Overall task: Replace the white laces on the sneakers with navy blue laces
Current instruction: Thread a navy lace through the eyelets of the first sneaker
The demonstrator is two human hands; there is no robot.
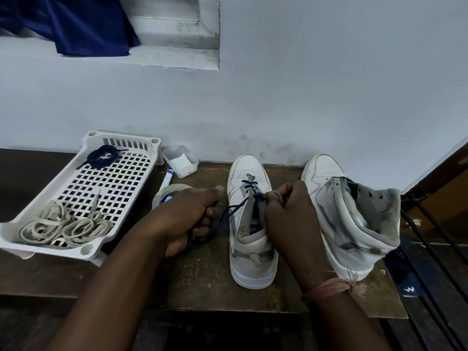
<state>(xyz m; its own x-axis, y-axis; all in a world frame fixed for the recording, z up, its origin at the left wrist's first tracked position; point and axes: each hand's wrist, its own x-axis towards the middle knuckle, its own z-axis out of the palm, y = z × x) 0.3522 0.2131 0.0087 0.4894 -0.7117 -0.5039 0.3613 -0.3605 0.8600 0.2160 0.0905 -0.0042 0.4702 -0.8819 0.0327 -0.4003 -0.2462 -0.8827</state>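
A home corner: painted wall (304, 84) with a window ledge (174, 57), dark cloth (83, 26) hanging, worn wooden bench (202, 274).

The black tag on the tongue of the left sneaker (249, 216) bears white letters, upside down and partly covered by a hand; only a fragment like "NN" shows, and the word cannot be made out. The roll of tape (169, 195) carries faint print, too blurred to read. A dark cloth (405, 279) at lower right shows a white "W"-like mark.
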